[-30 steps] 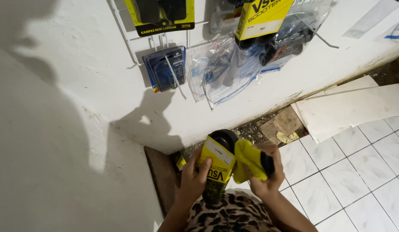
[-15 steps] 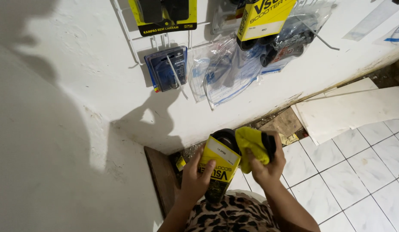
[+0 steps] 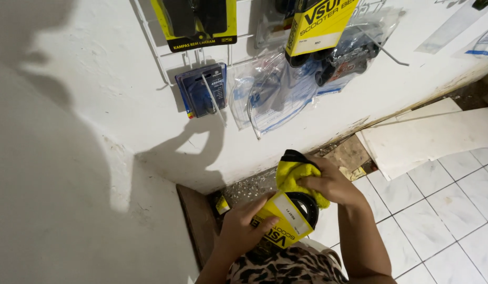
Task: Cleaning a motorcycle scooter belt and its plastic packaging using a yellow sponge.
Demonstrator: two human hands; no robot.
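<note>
White plaster wall point(image 3: 96, 131) backs your work: your left hand point(image 3: 244, 229) closes its grip around a black scooter belt in a yellow card sleeve point(image 3: 286, 223), low before you, while your right hand point(image 3: 330, 184) presses a yellow cloth point(image 3: 294, 176) onto it. Packaged parts point(image 3: 202, 92) hang above; white floor tiles point(image 3: 443, 210) lie right.

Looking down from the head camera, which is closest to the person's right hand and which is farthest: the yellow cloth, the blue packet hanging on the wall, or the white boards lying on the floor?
From the right hand:
1. Yellow cloth: under its fingers, touching.
2. White boards: on the floor, to the right by the wall.
3. Blue packet: up on the wall hooks, to the left.
</note>
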